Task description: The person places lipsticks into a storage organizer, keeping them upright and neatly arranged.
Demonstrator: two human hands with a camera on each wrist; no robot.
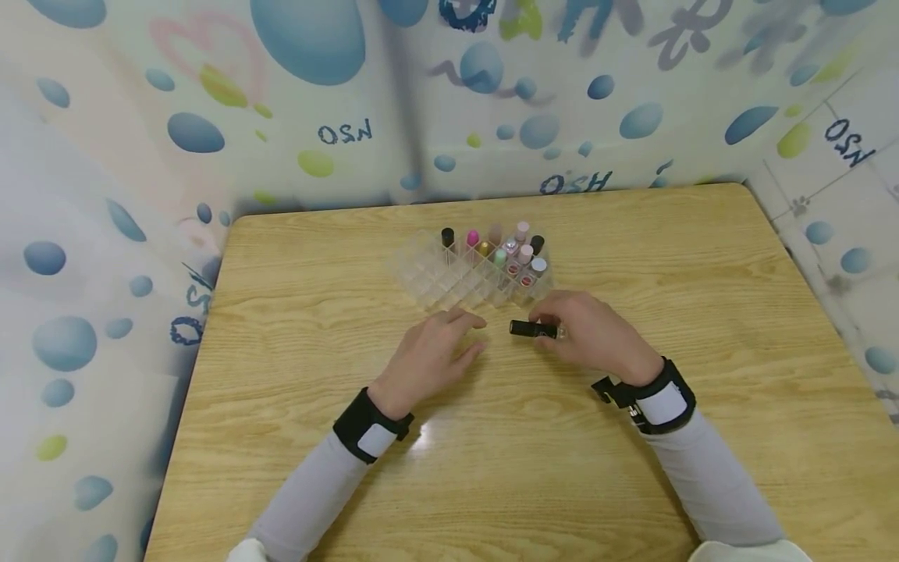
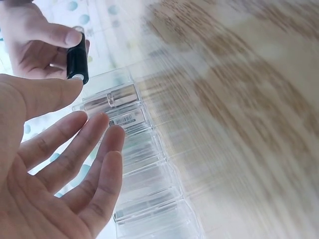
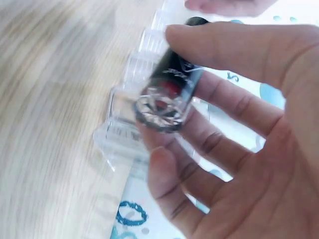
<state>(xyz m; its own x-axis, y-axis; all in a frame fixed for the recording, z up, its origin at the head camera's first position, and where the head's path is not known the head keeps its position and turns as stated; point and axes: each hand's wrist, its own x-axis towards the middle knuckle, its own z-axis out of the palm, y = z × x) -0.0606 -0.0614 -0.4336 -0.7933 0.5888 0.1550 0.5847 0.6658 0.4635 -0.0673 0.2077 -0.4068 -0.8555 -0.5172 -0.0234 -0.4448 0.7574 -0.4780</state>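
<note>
My right hand (image 1: 586, 332) pinches a black lipstick (image 1: 532, 329) between thumb and fingers, low over the table in front of the organizer. In the right wrist view the lipstick (image 3: 174, 82) has a clear faceted end, pale lettering and a bit of red showing inside. My left hand (image 1: 431, 355) holds nothing; its fingers are loosely bent and point toward the lipstick's black end, apart from it in the head view. Just beyond both hands stands a clear plastic organizer (image 1: 424, 285) with rows of small compartments. Several lipsticks and small bottles (image 1: 526, 254) fill its right part, with caps in pink, gold, green, white and black.
The light wood table (image 1: 316, 328) spreads around the organizer on every side. A curtain-like backdrop (image 1: 435, 117) with blue and green drop patterns hangs right behind the table's far edge. On the left side a similar patterned cloth (image 1: 105, 273) borders the table.
</note>
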